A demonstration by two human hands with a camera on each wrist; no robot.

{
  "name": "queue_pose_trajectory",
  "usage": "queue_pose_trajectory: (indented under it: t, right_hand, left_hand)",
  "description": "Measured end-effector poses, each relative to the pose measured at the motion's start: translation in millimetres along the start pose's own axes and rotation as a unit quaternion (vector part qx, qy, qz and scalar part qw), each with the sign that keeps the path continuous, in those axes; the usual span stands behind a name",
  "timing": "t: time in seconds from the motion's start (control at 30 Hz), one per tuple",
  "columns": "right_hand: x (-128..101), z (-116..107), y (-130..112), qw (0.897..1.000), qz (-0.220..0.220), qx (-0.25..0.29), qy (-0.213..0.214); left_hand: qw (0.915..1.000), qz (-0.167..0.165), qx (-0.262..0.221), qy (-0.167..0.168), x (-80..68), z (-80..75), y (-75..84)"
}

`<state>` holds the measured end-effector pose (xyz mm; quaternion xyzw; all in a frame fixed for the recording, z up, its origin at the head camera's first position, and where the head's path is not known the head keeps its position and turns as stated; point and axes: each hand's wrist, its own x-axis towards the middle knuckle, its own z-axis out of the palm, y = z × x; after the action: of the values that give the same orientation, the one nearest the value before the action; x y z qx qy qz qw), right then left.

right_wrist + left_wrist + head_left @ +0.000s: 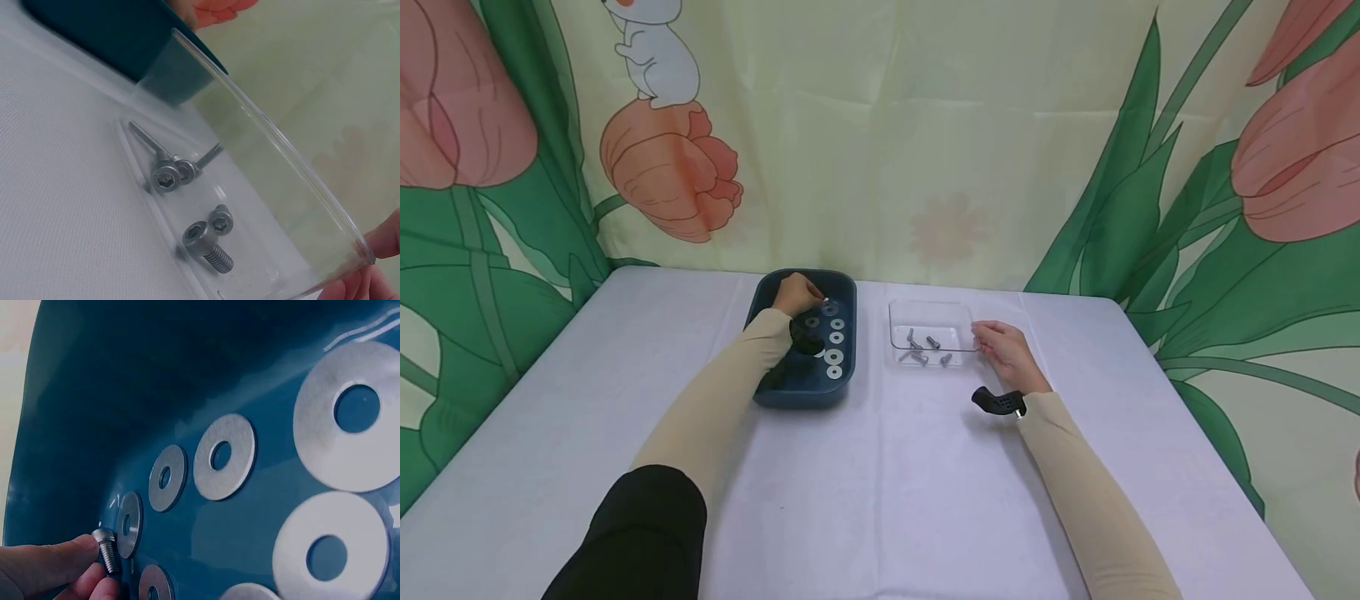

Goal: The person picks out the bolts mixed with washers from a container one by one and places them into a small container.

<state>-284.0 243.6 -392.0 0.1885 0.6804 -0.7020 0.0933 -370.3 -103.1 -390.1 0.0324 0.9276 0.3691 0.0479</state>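
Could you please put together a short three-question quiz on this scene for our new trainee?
1. True or false: the left hand pinches a bolt inside the blue tray.
2. What lies flat on the blue tray's floor? A) washers B) nuts C) springs
3. Which container does the right hand touch?

Key
1. True; thumb and finger hold the bolt beside a washer.
2. A.
3. The clear tray, at its right edge; several loose bolts lie in it.
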Motion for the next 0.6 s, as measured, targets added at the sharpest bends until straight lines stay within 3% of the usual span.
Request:
queue_pose_trajectory:
  t: [0.23, 0.6]
  right_hand:
    - [-0.7, -0.4, -1.3, 1.000, 0.006, 0.008, 0.002]
    - [1.2, 0.6, 0.9, 1.000, -0.003, 0.009, 0.000]
  left_hand:
    - [0.9996, -0.010, -0.021, -0.018, -3.4, 3.7, 7.0]
    - [0.9996, -0.003, -0.023, -0.018, -6.5, 8.2, 7.9]
